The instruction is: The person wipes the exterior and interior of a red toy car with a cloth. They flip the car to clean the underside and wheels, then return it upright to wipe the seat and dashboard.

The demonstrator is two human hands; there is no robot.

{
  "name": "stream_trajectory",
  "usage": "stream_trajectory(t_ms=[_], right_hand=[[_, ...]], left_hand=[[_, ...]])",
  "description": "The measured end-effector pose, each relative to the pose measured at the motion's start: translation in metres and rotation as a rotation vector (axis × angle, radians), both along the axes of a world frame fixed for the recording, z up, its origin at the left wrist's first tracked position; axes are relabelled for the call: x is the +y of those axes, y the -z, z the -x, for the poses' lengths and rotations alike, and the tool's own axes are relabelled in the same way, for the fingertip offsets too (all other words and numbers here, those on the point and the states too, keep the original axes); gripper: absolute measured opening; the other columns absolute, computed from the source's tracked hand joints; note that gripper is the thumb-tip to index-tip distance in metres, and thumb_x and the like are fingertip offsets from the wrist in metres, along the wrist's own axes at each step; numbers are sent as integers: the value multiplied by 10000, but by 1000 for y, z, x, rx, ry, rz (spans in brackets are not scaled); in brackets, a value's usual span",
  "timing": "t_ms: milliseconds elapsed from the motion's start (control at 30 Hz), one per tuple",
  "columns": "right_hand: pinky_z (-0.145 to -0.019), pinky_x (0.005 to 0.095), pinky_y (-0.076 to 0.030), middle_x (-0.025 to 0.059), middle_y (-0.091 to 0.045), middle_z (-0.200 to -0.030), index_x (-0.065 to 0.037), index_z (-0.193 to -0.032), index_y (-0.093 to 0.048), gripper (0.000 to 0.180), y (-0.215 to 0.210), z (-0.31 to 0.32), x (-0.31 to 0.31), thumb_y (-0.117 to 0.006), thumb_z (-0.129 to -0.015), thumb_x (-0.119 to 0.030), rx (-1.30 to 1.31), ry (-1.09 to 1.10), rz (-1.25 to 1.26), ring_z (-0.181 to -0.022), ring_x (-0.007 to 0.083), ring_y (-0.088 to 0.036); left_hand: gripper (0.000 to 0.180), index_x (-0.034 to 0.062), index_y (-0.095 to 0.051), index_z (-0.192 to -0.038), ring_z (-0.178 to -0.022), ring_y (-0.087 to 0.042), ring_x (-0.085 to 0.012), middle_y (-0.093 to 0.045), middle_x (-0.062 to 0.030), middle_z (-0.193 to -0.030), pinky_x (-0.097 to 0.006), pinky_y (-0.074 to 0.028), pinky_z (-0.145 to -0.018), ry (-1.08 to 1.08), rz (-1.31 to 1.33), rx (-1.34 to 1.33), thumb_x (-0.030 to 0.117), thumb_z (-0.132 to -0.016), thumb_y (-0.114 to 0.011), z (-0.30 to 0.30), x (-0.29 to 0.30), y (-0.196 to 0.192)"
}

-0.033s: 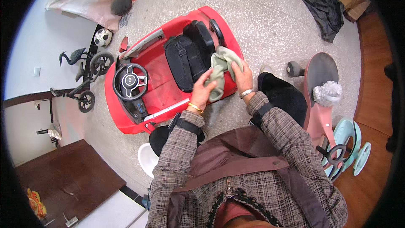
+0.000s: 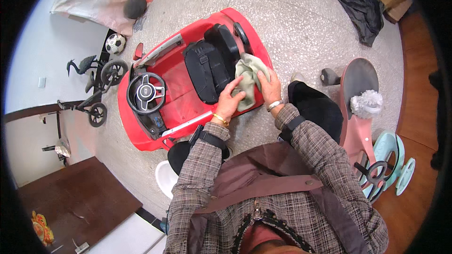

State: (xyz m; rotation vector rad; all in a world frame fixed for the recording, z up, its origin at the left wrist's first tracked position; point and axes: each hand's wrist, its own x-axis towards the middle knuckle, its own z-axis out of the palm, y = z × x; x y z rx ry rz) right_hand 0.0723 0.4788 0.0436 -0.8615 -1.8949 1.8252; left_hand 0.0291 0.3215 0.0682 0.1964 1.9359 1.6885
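Observation:
A pale green cloth [image 2: 249,77] lies bunched between my two hands, over the near rear side of a red toy ride-on car [image 2: 176,73]. My left hand [image 2: 229,99] pinches the cloth's left edge between thumb and fingers. On the right, my right hand [image 2: 270,88] grips its other side, thumb on top. Part of the fingers is hidden under the fabric. Just left of the cloth is the car's black seat [image 2: 207,70] with a strap across it. The black steering wheel [image 2: 146,93] sits at the car's left end.
A white basin [image 2: 165,178] is by my left leg. To my right stand a pink ride-on toy [image 2: 358,136] and a mint-green one [image 2: 390,148]. A small balance bike [image 2: 96,99] and a football [image 2: 115,43] are along the left wall. Dark fabric [image 2: 358,7] lies far right.
The cloth's folds have shifted slightly and it looks a little flatter between my hands. My left hand has moved slightly right. The whole view has shifted a touch.

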Motion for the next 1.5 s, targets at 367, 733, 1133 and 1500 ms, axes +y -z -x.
stream_trajectory(t_ms=[367,733,1133,1500], right_hand=[[-1029,425,-364,276,-490,-1257,52,-1294,-425,540,21,15,-7,-579,-805,-116,43,-353,-341,-1211,417,-446],[-991,427,-407,231,-527,-1170,34,-1134,-526,422,23,48,-1,-593,-726,-49,-198,-516,-633,-1136,395,-472],[-931,428,-480,257,-505,-1206,54,-1139,-547,530,1,21,-15,-736,-716,-202,-531,-702,-561,-1068,378,-580],[-846,461,-472,289,-602,-1015,58,-1000,-576,374,-36,1,-36,-602,-772,-237,147,-884,-261,-968,430,-587]], left_hand=[[320,41,-551,-1247,-1029,-596,-137,-622,-60,-1164,-267,-458,-869,8,95,-233,142,-943,-534,45,-19,-1],[284,28,-542,-1226,-896,-659,-171,-655,-108,-1082,-291,-527,-818,2,121,-498,139,-968,-496,-9,-78,22],[281,59,-543,-1222,-889,-672,-182,-668,-97,-1074,-294,-515,-818,-12,113,-503,176,-970,-502,-30,-84,11],[532,28,-457,-1319,-1054,-569,-175,-551,-72,-1237,-325,-475,-892,-211,-39,-406,25,-827,-658,-47,-50,17]])
